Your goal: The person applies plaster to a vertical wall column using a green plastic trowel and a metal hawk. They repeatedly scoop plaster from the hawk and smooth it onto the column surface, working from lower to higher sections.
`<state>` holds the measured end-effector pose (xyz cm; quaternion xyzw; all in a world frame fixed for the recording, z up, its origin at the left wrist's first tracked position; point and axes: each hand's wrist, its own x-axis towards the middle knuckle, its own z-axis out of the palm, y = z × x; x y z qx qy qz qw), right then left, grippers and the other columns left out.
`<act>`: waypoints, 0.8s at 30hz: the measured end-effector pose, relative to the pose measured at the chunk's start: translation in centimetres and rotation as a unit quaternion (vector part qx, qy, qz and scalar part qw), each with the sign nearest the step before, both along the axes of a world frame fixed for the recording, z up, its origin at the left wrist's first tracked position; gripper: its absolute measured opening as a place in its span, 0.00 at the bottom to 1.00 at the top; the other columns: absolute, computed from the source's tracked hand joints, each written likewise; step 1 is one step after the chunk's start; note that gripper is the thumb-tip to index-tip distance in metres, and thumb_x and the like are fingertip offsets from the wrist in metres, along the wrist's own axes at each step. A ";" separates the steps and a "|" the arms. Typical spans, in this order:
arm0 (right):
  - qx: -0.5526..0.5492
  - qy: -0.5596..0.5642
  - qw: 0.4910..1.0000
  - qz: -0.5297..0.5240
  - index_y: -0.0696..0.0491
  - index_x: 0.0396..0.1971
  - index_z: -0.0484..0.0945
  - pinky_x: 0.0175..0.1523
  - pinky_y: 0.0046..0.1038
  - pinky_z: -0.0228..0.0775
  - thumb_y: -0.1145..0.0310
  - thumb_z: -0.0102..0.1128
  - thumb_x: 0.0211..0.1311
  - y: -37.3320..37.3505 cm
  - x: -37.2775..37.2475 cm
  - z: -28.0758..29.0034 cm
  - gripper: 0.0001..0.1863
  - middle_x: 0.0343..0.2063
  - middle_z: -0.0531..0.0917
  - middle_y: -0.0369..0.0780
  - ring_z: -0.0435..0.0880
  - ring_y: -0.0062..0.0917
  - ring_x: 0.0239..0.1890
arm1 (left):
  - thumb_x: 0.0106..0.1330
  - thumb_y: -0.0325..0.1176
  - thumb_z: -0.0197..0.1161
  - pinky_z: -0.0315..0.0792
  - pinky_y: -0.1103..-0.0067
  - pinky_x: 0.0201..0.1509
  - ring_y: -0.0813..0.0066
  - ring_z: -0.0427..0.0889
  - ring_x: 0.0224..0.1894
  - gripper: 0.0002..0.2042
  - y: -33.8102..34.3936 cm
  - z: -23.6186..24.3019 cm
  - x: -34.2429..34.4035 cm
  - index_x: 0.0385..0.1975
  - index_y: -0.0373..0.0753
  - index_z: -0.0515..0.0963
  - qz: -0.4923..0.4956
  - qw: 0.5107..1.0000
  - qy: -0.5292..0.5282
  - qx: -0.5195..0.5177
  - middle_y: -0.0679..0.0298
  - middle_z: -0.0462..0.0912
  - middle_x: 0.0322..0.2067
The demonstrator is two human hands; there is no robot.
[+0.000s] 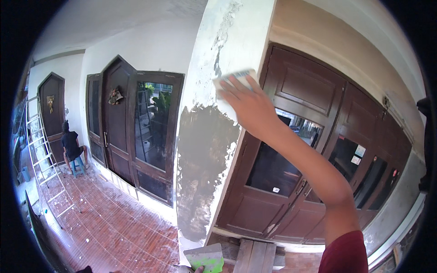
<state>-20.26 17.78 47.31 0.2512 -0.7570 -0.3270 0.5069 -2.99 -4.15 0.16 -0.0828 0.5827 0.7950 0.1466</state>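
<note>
Pressed to the upper part of a white wall column (189, 95) is my right hand (243, 98), closed over a flat, pale rectangular piece (246, 74) with printing along its edge. Whether that is a folded sheet or a spreader I cannot tell. Below it, a large dark grey rough patch (202, 159) covers the column, ringed by flaking white paint. Down at the lower edge my left hand (199, 270) shows only a little of its fingers, holding a flat grey putty spreader (205, 255) with a green edge.
Brown panelled doors (255, 200) stand right of the column, with a wooden bench (255, 257) at its foot. Further left are another dark door (119, 123), an aluminium ladder (45, 159), and a person (72, 143) on a blue stool (78, 166). White debris litters the red tiled floor (118, 227).
</note>
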 end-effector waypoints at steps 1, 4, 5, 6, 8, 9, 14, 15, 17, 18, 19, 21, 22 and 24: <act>-0.005 -0.007 1.000 -0.017 0.50 0.50 0.77 0.73 0.43 0.49 0.81 0.52 0.53 0.5 0.5 -0.9 0.23 0.62 0.73 0.37 0.65 0.27 0.68 | 0.64 0.37 0.66 0.72 0.80 0.39 0.77 0.77 0.37 0.15 0.0 0.2 0.0 0.43 0.31 0.82 0.005 1.000 0.008 -0.009 0.63 0.82 0.40; 0.001 0.002 1.000 -0.001 0.50 0.50 0.78 0.73 0.44 0.49 0.79 0.53 0.54 -0.2 -0.4 -1.3 0.22 0.62 0.73 0.37 0.65 0.28 0.68 | 0.60 0.28 0.68 0.73 0.79 0.41 0.75 0.78 0.39 0.13 0.2 1.2 0.2 0.44 0.31 0.79 0.069 0.995 0.030 0.066 0.63 0.81 0.39; 0.008 0.004 1.000 0.015 0.50 0.50 0.78 0.73 0.43 0.48 0.79 0.54 0.54 -1.5 -1.9 -0.6 0.22 0.62 0.73 0.37 0.65 0.28 0.68 | 0.59 0.26 0.69 0.73 0.79 0.41 0.75 0.78 0.39 0.13 0.4 1.8 0.3 0.43 0.31 0.79 0.086 0.991 0.037 0.091 0.63 0.81 0.38; 0.009 -0.006 1.000 0.007 0.50 0.50 0.78 0.73 0.43 0.48 0.78 0.55 0.54 -3.1 -3.4 0.2 0.21 0.62 0.73 0.37 0.66 0.28 0.68 | 0.59 0.24 0.69 0.73 0.78 0.41 0.74 0.78 0.38 0.12 0.6 2.4 0.3 0.42 0.32 0.79 0.081 0.993 0.028 0.085 0.64 0.81 0.38; 0.033 -0.016 0.999 0.019 0.52 0.50 0.77 0.70 0.42 0.55 0.75 0.53 0.58 -6.2 -5.7 1.8 0.18 0.58 0.76 0.38 0.70 0.34 0.64 | 0.58 0.21 0.69 0.73 0.78 0.40 0.74 0.78 0.38 0.11 1.2 3.8 0.3 0.40 0.32 0.78 0.072 0.994 0.007 0.077 0.64 0.80 0.36; -0.049 -0.073 0.994 0.069 0.53 0.51 0.77 0.68 0.41 0.58 0.75 0.52 0.59 -7.6 -6.2 1.9 0.18 0.57 0.77 0.39 0.72 0.34 0.62 | 0.58 0.22 0.69 0.73 0.78 0.39 0.74 0.78 0.37 0.11 1.5 4.5 0.4 0.40 0.32 0.78 0.058 0.996 -0.009 0.067 0.64 0.80 0.36; -0.468 -0.289 0.729 0.408 0.58 0.49 0.77 0.53 0.37 0.74 0.70 0.49 0.68 -9.9 -1.6 -2.0 0.15 0.47 0.83 0.43 0.83 0.33 0.47 | 0.61 0.27 0.68 0.71 0.79 0.35 0.77 0.77 0.34 0.09 2.0 6.6 0.7 0.38 0.33 0.78 0.000 1.000 -0.019 -0.013 0.65 0.80 0.33; -0.566 -0.390 0.568 0.452 0.58 0.52 0.75 0.53 0.35 0.73 0.70 0.49 0.69 -9.0 0.4 -3.9 0.15 0.46 0.82 0.42 0.82 0.30 0.47 | 0.61 0.28 0.68 0.71 0.79 0.35 0.77 0.77 0.33 0.09 2.1 6.6 0.8 0.38 0.33 0.78 -0.012 0.999 -0.020 -0.038 0.65 0.80 0.33; -0.662 -0.471 0.329 0.481 0.59 0.57 0.71 0.53 0.31 0.73 0.69 0.48 0.71 -6.9 4.3 -7.5 0.17 0.46 0.81 0.40 0.81 0.26 0.47 | 0.61 0.30 0.68 0.70 0.78 0.34 0.77 0.75 0.32 0.10 2.1 6.3 0.7 0.37 0.34 0.77 -0.020 0.999 -0.029 -0.015 0.65 0.79 0.31; -0.699 -0.462 0.272 0.472 0.59 0.58 0.70 0.53 0.30 0.73 0.69 0.48 0.72 -6.2 5.8 -9.2 0.18 0.46 0.80 0.39 0.80 0.24 0.47 | 0.61 0.30 0.68 0.70 0.78 0.34 0.78 0.75 0.32 0.10 2.2 6.1 0.6 0.37 0.34 0.76 -0.001 1.000 -0.001 0.014 0.64 0.78 0.31; -0.706 -0.454 0.248 0.483 0.59 0.59 0.69 0.54 0.29 0.73 0.69 0.48 0.72 -5.4 6.9 -10.7 0.19 0.47 0.80 0.39 0.79 0.23 0.47 | 0.61 0.30 0.68 0.69 0.78 0.33 0.78 0.75 0.31 0.10 2.4 5.9 0.7 0.36 0.34 0.76 0.016 0.999 0.023 0.042 0.64 0.78 0.30; -0.730 -0.436 0.196 0.489 0.60 0.60 0.68 0.55 0.28 0.72 0.69 0.48 0.72 -4.1 9.0 -13.5 0.19 0.49 0.79 0.39 0.79 0.23 0.49 | 0.60 0.29 0.68 0.69 0.77 0.33 0.78 0.73 0.31 0.10 2.4 5.6 0.6 0.34 0.35 0.74 0.006 1.000 -0.004 -0.019 0.66 0.76 0.30; -0.748 -0.426 0.203 0.467 0.60 0.60 0.68 0.56 0.28 0.71 0.69 0.49 0.72 -3.4 9.8 -14.8 0.20 0.49 0.79 0.39 0.78 0.23 0.49 | 0.60 0.29 0.68 0.69 0.78 0.33 0.78 0.73 0.31 0.10 2.3 5.6 0.5 0.33 0.35 0.73 -0.003 1.000 0.006 -0.031 0.66 0.76 0.30; -0.761 -0.418 0.221 0.444 0.61 0.60 0.68 0.58 0.27 0.69 0.69 0.49 0.72 -2.2 11.5 -17.4 0.20 0.49 0.78 0.38 0.78 0.21 0.50 | 0.59 0.27 0.69 0.68 0.79 0.32 0.78 0.73 0.31 0.10 2.2 5.8 0.3 0.31 0.36 0.72 -0.003 1.000 -0.014 -0.017 0.67 0.74 0.28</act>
